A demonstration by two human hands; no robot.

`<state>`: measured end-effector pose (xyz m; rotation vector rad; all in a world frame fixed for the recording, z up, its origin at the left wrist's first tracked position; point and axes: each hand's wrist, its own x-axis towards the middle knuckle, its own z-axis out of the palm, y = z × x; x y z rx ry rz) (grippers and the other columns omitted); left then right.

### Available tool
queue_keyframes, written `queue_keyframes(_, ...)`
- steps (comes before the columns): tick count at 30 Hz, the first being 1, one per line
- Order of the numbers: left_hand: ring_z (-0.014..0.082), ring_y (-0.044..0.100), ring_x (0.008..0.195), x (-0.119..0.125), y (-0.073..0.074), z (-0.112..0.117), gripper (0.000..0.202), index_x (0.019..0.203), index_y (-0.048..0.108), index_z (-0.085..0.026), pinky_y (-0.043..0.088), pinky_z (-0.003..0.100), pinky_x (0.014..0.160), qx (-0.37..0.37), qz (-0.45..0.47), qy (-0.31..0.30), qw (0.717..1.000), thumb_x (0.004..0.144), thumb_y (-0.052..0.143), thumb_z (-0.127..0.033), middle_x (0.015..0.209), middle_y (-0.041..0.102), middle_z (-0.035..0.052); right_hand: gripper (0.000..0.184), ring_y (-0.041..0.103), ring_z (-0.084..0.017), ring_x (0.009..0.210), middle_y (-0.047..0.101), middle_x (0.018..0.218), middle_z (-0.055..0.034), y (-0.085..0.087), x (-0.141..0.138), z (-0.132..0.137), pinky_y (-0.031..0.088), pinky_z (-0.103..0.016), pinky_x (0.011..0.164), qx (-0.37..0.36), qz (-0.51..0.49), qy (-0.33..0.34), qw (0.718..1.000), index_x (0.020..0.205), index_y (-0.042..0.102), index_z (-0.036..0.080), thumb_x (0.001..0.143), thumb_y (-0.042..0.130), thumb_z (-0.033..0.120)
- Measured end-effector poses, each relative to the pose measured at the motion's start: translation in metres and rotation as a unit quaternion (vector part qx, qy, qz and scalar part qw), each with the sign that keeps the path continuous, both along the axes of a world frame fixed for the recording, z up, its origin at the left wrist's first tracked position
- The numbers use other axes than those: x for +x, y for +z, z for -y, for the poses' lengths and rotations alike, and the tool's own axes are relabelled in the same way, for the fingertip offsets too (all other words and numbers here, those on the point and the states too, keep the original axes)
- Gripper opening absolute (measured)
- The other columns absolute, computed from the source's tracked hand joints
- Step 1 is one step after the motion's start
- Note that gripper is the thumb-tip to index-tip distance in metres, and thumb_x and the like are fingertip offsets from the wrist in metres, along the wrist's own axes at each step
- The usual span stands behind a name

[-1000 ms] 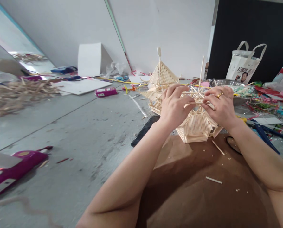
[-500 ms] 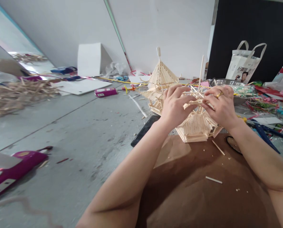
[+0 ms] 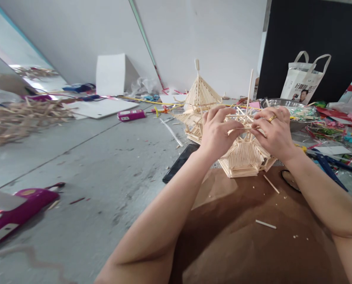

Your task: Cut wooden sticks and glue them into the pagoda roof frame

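A small pagoda-like model of thin wooden sticks point(image 3: 245, 156) stands on a brown sheet point(image 3: 241, 228) in front of me. My left hand point(image 3: 215, 132) pinches the sticks at its top from the left. My right hand point(image 3: 274, 132), with a gold ring, pinches the same sticks from the right. One long stick point(image 3: 249, 92) rises upright between the hands. A second, taller stick model point(image 3: 199, 102) stands just behind, partly hidden by my left hand.
A black phone point(image 3: 178, 161) lies left of the model. Loose sticks point(image 3: 266, 224) lie on the brown sheet. Blue-handled scissors point(image 3: 329, 167), a metal bowl point(image 3: 282, 103) and a white bag point(image 3: 304, 79) are at right. Purple boxes point(image 3: 13, 213) and a stick pile point(image 3: 22, 116) lie left.
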<state>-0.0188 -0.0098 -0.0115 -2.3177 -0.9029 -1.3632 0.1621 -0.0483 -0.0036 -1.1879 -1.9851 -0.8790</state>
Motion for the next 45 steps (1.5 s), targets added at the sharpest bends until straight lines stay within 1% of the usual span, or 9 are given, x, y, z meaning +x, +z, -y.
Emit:
queue_keyframes(8, 0.0253, 0.046, 0.112, 0.0, 0.0, 0.001, 0.012, 0.075, 0.069, -0.028, 0.035, 0.045, 0.093, -0.014, -0.001, 0.006, 1.0, 0.078, 0.062, -0.037, 0.108, 0.062, 0.0023, 0.028, 0.05, -0.021, 0.104, 0.064, 0.098, -0.0028, -0.003, 0.001, -0.004, 0.025, -0.045, 0.098, 0.028, 0.011, -0.002, 1.0, 0.08, 0.059, 0.023, 0.09, 0.039, 0.041)
queue_keyframes(13, 0.025, 0.046, 0.112, 0.0, 0.0, 0.0, 0.012, 0.075, 0.069, -0.029, 0.036, 0.045, 0.092, -0.002, 0.001, 0.005, 1.0, 0.078, 0.061, -0.038, 0.108, 0.062, 0.0018, 0.028, 0.049, -0.021, 0.104, 0.064, 0.1, -0.0028, -0.003, 0.002, -0.004, 0.025, -0.044, 0.098, 0.024, 0.011, 0.004, 1.0, 0.082, 0.059, 0.024, 0.09, 0.038, 0.041)
queue_keyframes(23, 0.0252, 0.046, 0.112, 0.0, 0.0, 0.001, 0.012, 0.075, 0.069, -0.028, 0.036, 0.045, 0.092, -0.005, 0.003, 0.005, 1.0, 0.079, 0.061, -0.037, 0.108, 0.062, 0.002, 0.026, 0.05, -0.021, 0.104, 0.064, 0.098, -0.0021, -0.002, 0.001, -0.004, 0.028, -0.044, 0.097, 0.026, -0.001, 0.026, 0.999, 0.081, 0.059, 0.023, 0.089, 0.042, 0.042)
queue_keyframes(29, 0.0249, 0.046, 0.111, 0.001, 0.0, -0.001, 0.013, 0.074, 0.07, -0.028, 0.037, 0.044, 0.092, -0.004, 0.007, -0.001, 1.0, 0.079, 0.061, -0.037, 0.107, 0.063, 0.0021, 0.03, 0.052, -0.021, 0.103, 0.064, 0.098, -0.0026, -0.004, 0.007, -0.005, 0.03, -0.043, 0.096, 0.028, -0.038, 0.037, 0.998, 0.09, 0.058, 0.024, 0.086, 0.042, 0.05)
queue_keyframes(31, 0.025, 0.046, 0.112, 0.001, 0.0, -0.001, 0.013, 0.075, 0.07, -0.028, 0.037, 0.044, 0.091, -0.002, 0.007, 0.0, 1.0, 0.078, 0.061, -0.037, 0.107, 0.063, 0.0021, 0.03, 0.053, -0.021, 0.102, 0.064, 0.097, -0.0025, -0.005, 0.01, -0.006, 0.031, -0.042, 0.095, 0.021, -0.047, 0.046, 0.998, 0.09, 0.057, 0.024, 0.086, 0.043, 0.051)
queue_keyframes(34, 0.0252, 0.046, 0.112, 0.0, 0.001, 0.0, 0.013, 0.075, 0.07, -0.028, 0.037, 0.045, 0.092, -0.001, 0.005, 0.004, 1.0, 0.078, 0.062, -0.037, 0.108, 0.063, 0.0022, 0.025, 0.056, -0.02, 0.096, 0.066, 0.094, -0.0028, -0.007, 0.014, -0.007, 0.034, -0.04, 0.092, 0.012, -0.045, 0.065, 0.997, 0.087, 0.057, 0.023, 0.086, 0.046, 0.045)
queue_keyframes(37, 0.0253, 0.047, 0.111, 0.0, 0.001, 0.0, 0.013, 0.075, 0.07, -0.029, 0.037, 0.045, 0.092, -0.005, 0.003, 0.004, 1.0, 0.078, 0.062, -0.038, 0.108, 0.063, 0.0023, 0.018, 0.059, -0.019, 0.087, 0.067, 0.089, -0.0029, -0.008, 0.014, -0.008, 0.036, -0.039, 0.091, 0.02, -0.042, 0.074, 0.996, 0.085, 0.057, 0.022, 0.086, 0.048, 0.037)
queue_keyframes(41, 0.0253, 0.047, 0.112, 0.0, 0.001, 0.0, 0.012, 0.074, 0.07, -0.029, 0.037, 0.045, 0.092, -0.006, 0.005, 0.003, 1.0, 0.078, 0.062, -0.038, 0.107, 0.063, 0.0021, 0.012, 0.062, -0.018, 0.079, 0.069, 0.083, -0.0026, -0.008, 0.012, -0.008, 0.037, -0.038, 0.092, 0.045, -0.043, 0.081, 0.995, 0.083, 0.058, 0.022, 0.085, 0.049, 0.03)
queue_keyframes(45, 0.0251, 0.047, 0.112, 0.0, 0.001, 0.0, 0.011, 0.074, 0.07, -0.029, 0.037, 0.045, 0.092, -0.001, 0.007, 0.005, 1.0, 0.077, 0.063, -0.037, 0.108, 0.063, 0.0017, 0.01, 0.063, -0.017, 0.075, 0.069, 0.08, -0.0021, -0.006, 0.01, -0.007, 0.04, -0.037, 0.09, 0.081, -0.025, 0.09, 0.992, 0.081, 0.058, 0.02, 0.084, 0.05, 0.027)
